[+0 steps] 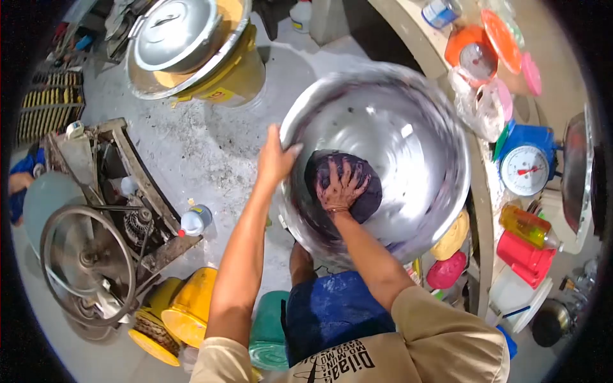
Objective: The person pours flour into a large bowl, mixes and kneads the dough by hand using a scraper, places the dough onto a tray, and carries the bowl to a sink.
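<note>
A large shiny metal basin (415, 172) is tilted in front of me. My left hand (279, 156) grips its left rim, thumb on the inner side and the fingers mostly hidden outside. Inside the basin, toward the lower left, lies a rounded lump of dark purple dough (367, 201). My right hand (341, 185) presses on top of the dough with its fingers spread, and purple smears mark the fingers. Purple streaks also show along the basin's wall.
A yellow bucket (246, 80) carries a wide pan and a lidded pot (175, 35). At left stands a machine with a large wheel (88, 258), beside a bottle (196, 220). A counter on the right holds a blue weighing scale (525, 169) and an oil bottle (527, 226).
</note>
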